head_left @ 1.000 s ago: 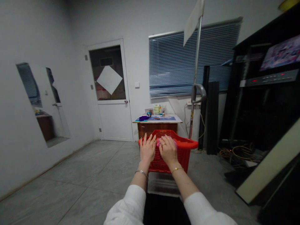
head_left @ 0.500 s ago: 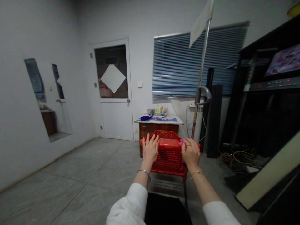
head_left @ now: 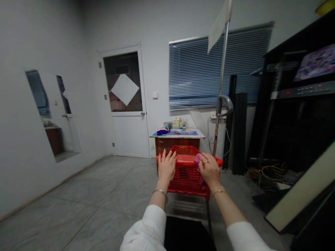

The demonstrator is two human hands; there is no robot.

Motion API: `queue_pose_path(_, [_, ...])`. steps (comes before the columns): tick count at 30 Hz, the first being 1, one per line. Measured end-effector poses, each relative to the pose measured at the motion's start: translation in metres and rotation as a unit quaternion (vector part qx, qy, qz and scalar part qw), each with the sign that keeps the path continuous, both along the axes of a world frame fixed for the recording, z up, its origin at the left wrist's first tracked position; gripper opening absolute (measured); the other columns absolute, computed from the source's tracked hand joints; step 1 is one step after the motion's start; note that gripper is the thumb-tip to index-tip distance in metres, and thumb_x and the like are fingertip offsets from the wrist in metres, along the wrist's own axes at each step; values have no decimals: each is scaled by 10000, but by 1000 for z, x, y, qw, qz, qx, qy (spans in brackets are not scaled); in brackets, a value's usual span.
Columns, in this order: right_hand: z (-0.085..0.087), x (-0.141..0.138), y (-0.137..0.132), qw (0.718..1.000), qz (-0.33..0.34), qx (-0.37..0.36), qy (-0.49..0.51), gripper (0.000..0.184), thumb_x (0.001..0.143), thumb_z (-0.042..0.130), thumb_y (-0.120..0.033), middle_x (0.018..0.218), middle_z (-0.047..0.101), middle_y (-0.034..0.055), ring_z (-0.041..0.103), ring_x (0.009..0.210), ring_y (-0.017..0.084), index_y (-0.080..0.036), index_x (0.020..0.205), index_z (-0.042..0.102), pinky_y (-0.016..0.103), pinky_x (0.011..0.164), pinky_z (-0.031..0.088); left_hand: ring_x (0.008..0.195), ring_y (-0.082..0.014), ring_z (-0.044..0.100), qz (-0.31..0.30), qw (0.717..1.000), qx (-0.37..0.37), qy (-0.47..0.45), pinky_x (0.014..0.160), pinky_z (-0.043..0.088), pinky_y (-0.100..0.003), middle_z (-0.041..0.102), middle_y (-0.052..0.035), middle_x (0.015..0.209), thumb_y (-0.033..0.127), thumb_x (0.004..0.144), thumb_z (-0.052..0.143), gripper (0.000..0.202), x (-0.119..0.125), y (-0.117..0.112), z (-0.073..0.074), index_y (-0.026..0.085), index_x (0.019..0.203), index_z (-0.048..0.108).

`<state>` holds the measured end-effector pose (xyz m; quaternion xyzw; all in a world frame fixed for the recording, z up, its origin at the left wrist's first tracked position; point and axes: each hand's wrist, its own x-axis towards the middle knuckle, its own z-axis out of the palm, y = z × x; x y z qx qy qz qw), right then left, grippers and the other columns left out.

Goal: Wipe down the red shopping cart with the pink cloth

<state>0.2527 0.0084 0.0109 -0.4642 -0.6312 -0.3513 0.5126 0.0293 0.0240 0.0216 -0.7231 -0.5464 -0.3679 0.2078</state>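
Note:
In front of me stands a red plastic shopping cart, its handle bar toward me. My left hand lies on the left part of the bar with its fingers stretched out and slightly spread. A pink cloth is bunched under my right hand, whose fingers close over it against the right part of the bar. Some of the cloth hangs below that hand, in front of the basket. The right palm and thumb are mostly hidden.
A small brown desk stands behind the cart, with a purple cloth and several small containers on it. To the right are a metal pole, a black rack, loose cables and a leaning pale board. A white door is at the back.
My right hand has slid a little to the left along the handle bar with the pink cloth. My left hand stays on the bar. The view has shifted slightly.

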Motion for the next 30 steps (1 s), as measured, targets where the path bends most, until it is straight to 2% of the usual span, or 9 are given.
queue_pose_path(3, [-2,32,-1,999,-37,-2,27,308,893,485,-235,1174,651,97,542,1155,223,-167,1126,674,388,1025,450,1451,-239,247,-6,1000,3,-11,1180,220,-504,485,49,1461,361,1022,317,410,4,-1,0,349,1395,485])
queue_pose_path(5, [-2,33,-1,997,-54,5,57,294,893,488,-239,1158,653,106,540,1150,232,-158,1095,685,390,1016,454,1449,-242,250,-6,1000,7,-19,1179,222,-509,500,40,1450,362,1018,330,408,7,-3,1,347,1394,487])
queue_pose_path(9, [2,-15,-2,994,-57,11,87,278,907,473,-222,1126,662,114,542,1139,234,-150,1068,687,411,1025,436,1449,-251,251,2,999,15,-32,1178,218,-525,528,22,1427,362,1017,333,405,11,-7,1,335,1381,508])
queue_pose_path(13, [9,-79,-4,1000,9,-10,4,268,904,480,-197,1168,660,94,524,1187,234,-158,1079,680,418,1067,399,1448,-250,254,5,1000,17,-25,1178,210,-527,519,19,1435,343,1015,336,406,8,-6,0,331,1384,505])
queue_pose_path(15, [12,-92,-5,999,32,-20,-28,267,899,493,-195,1176,660,84,521,1199,238,-165,1090,678,420,1075,394,1445,-246,263,6,1000,13,-16,1174,221,-522,510,17,1443,331,1013,343,406,4,-4,0,331,1387,500])
queue_pose_path(18, [11,-75,-4,998,47,-25,-46,295,897,494,-192,1206,649,76,519,1210,231,-182,1139,662,407,1060,414,1436,-242,284,4,1000,9,-4,1166,240,-516,509,13,1445,332,1012,347,405,0,-2,0,332,1388,498])
queue_pose_path(25, [-1,35,-2,1000,-6,-5,20,288,884,502,-241,1170,647,86,560,1125,216,-172,1105,673,375,1014,459,1417,-243,317,-3,1000,21,-23,1167,237,-500,529,24,1428,355,1019,326,398,5,-3,0,343,1359,532])
queue_pose_path(27, [-2,43,-2,998,-33,11,57,270,883,498,-243,1146,650,95,566,1107,220,-164,1062,686,375,994,469,1417,-241,316,-7,999,21,-34,1172,224,-501,539,30,1418,362,1018,331,394,9,-2,-1,350,1356,534])
queue_pose_path(30, [0,19,-2,995,-52,22,81,260,889,491,-229,1126,660,100,562,1120,225,-161,1040,692,393,1013,453,1421,-246,308,-6,999,20,-46,1181,201,-512,546,29,1411,358,1015,342,392,13,-2,-2,349,1357,533])
